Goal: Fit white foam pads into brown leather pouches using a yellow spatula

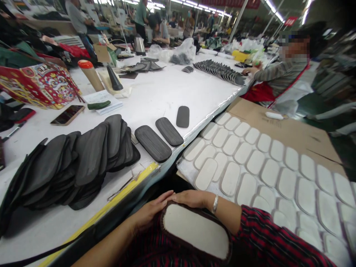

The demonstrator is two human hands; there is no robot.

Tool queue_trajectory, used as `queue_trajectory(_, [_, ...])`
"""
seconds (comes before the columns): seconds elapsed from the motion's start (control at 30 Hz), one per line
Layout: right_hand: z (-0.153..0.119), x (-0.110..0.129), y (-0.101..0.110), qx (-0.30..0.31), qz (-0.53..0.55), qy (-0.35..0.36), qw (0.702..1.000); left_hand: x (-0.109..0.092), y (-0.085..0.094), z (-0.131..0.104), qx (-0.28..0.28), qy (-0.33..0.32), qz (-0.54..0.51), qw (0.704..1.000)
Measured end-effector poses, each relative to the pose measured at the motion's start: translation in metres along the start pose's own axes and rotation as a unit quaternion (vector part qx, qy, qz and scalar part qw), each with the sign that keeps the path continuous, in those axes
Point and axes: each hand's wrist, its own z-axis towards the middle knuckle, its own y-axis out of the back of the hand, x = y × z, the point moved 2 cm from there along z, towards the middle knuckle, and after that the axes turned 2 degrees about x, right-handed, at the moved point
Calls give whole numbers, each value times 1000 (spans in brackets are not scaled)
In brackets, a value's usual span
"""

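Observation:
An oval pad point(196, 231) with a cream face and a dark gathered rim rests over my lap, tilted. My left hand point(152, 208) holds its far left end, the fingers long and pressed together. From the other side my right hand point(189, 198), with a silvery bracelet at the wrist, closes over the same end. The fingertips of both hands meet there; the thumbs and the pad's underside are hidden. Dark oval pieces lie on the white table ahead: one large piece point(152, 143), a narrower piece point(169, 131) and a small piece point(183, 116).
Dark oval pieces form a heap point(91, 155) at left. Cream pads point(269, 172) with grey rims cover a cardboard sheet point(300, 137) at right. A phone point(67, 115), a cucumber point(99, 105) and a red-lidded bottle point(91, 76) stand farther back. A co-worker point(283, 74) sits at the table's right edge.

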Motion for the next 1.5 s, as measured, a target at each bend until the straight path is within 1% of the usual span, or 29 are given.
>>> queue_trajectory(0.07, [-4,0,-3,-3,1,-19,1000,3,-3,2,24,3,-37,999])
queue_trajectory(0.13, [-6,4,-7,-10,6,-47,999,4,-6,1,30,0,-37,999])
queue_trajectory(0.2, [-8,10,-11,-29,2,-55,998,5,-6,0,25,-3,-3,1000])
queue_trajectory(0.3, [-9,20,-18,-66,-54,-32,996,0,-5,-3,12,-16,92,996])
queue_trajectory(0.37, [-11,21,-22,-105,-111,-44,987,-8,-4,-5,1,-23,183,983])
queue_trajectory(0.43, [-13,18,-26,-147,-131,-84,977,-19,-5,-6,-2,-21,272,962])
queue_trajectory(0.5, [-18,12,-29,-175,-78,-109,975,-30,-8,-6,12,-17,332,943])
queue_trajectory(0.57, [-26,9,-32,-199,-8,-108,974,-39,-12,-5,38,-23,373,927])
queue_trajectory(0.6, [-32,8,-33,-217,8,-107,970,-41,-13,-5,45,-29,392,918])
queue_trajectory(0.67, [-45,12,-37,-261,-16,-117,958,-43,-15,-5,34,-44,420,906])
queue_trajectory(0.7, [-53,14,-39,-281,-38,-130,950,-41,-16,-6,16,-50,422,905])
queue_trajectory(0.73, [-62,16,-42,-298,-53,-142,942,-38,-16,-7,-5,-52,410,911])
queue_trajectory(0.77, [-71,17,-45,-319,-58,-151,934,-34,-16,-9,-23,-52,382,922])
queue_trajectory(0.83, [-92,14,-51,-373,-37,-163,913,-23,-16,-12,-44,-53,286,956])
queue_trajectory(0.9, [-115,4,-60,-439,14,-179,881,-14,-16,-15,-51,-57,178,981])
queue_trajectory(0.97, [-135,-9,-72,-492,82,-198,844,-9,-17,-17,-54,-66,119,989])
queue_trajectory(1.03, [-148,-21,-89,-521,167,-214,809,-9,-19,-16,-49,-71,118,989])
queue_trajectory(1.1, [-151,-25,-107,-533,248,-216,780,-11,-21,-15,-39,-71,149,985])
queue_trajectory(1.17, [-145,-23,-122,-550,329,-179,746,-12,-24,-14,-48,-85,202,975])
queue_trajectory(1.23, [-135,-19,-132,-563,425,-104,701,-11,-25,-15,-91,-121,248,957])
queue_trajectory(1.27, [-130,-17,-135,-560,475,-67,676,-10,-26,-15,-111,-135,252,952])
queue_trajectory(1.3, [-126,-16,-137,-554,516,-38,652,-10,-26,-15,-120,-139,238,954])
queue_trajectory(1.33, [-122,-15,-138,-549,544,-20,635,-9,-26,-14,-114,-130,207,963])
queue_trajectory(1.37, [-120,-15,-138,-546,557,-12,625,-9,-27,-13,-96,-110,167,975])
queue_trajectory(1.4, [-118,-15,-137,-550,556,-9,623,-10,-27,-11,-70,-82,130,986])
queue_trajectory(1.47, [-117,-14,-136,-560,529,-16,637,-14,-29,-6,-27,-28,95,995])
queue_trajectory(1.5, [-117,-14,-136,-563,505,-24,654,-17,-30,-4,-16,-12,105,994])
